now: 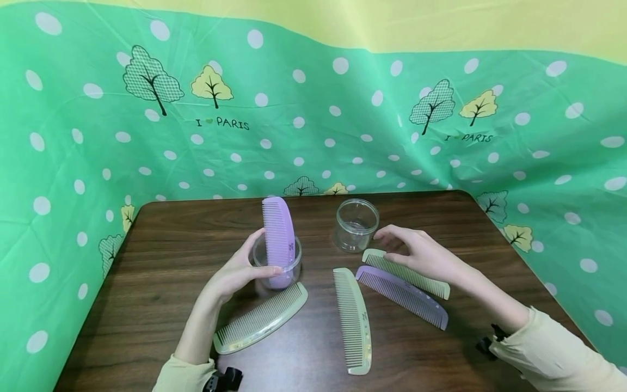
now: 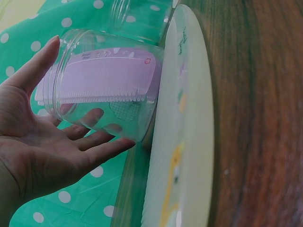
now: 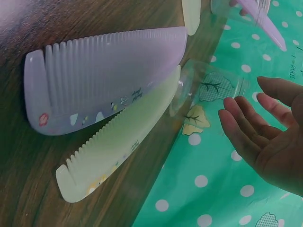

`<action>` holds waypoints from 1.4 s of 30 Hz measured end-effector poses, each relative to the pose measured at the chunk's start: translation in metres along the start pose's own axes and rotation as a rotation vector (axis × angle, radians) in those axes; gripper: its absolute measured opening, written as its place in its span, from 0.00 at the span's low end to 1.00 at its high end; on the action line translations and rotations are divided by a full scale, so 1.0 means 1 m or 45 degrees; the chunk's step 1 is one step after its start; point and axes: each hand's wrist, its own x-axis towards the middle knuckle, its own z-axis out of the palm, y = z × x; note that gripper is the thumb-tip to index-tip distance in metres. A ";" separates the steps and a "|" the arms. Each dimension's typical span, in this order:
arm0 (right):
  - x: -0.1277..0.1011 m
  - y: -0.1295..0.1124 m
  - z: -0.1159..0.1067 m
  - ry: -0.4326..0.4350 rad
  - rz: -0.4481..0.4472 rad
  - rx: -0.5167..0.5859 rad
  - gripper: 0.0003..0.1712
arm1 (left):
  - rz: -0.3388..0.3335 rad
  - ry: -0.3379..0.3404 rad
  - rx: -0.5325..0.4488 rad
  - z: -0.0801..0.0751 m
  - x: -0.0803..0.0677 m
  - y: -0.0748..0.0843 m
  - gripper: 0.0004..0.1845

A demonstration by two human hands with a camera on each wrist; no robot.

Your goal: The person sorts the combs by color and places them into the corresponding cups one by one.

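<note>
On the table, head view: the left hand [image 1: 240,272] cups a clear jar [image 1: 277,265] with fingers loosely round its wall; a purple comb [image 1: 278,234] stands upright in it.
Right side, head view: the right hand [image 1: 421,251] hovers flat, fingers relaxed and holding nothing, over a pale green comb [image 1: 406,272], just beside an empty jar [image 1: 356,224]. 3 more combs lie loose nearby.
Left wrist view: fingers [image 2: 102,146] support the jar from under; comb teeth show through the plastic.
Right wrist view: the palm is spread, apart from both combs.
Step, as I judge: 1 comb is sorted; next calls for pinching the green comb's spine.
Hard to tell: whether the right fingertips touch the comb.
</note>
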 end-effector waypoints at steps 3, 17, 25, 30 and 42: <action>-0.002 0.003 0.000 -0.010 -0.010 -0.036 0.25 | 0.011 -0.003 0.006 0.001 0.000 0.000 0.55; -0.013 0.015 0.004 -0.202 -0.010 -0.051 0.30 | 0.011 0.002 -0.002 0.000 -0.001 0.001 0.55; -0.017 0.018 0.013 -0.285 0.016 -0.151 0.35 | -0.001 0.007 0.014 0.000 -0.001 0.002 0.55; -0.021 0.021 0.022 -0.312 0.035 -0.244 0.40 | -0.008 0.007 0.013 0.000 -0.001 0.001 0.55; -0.025 0.024 0.032 -0.315 0.079 -0.348 0.45 | 0.004 0.008 0.006 0.000 0.000 0.000 0.54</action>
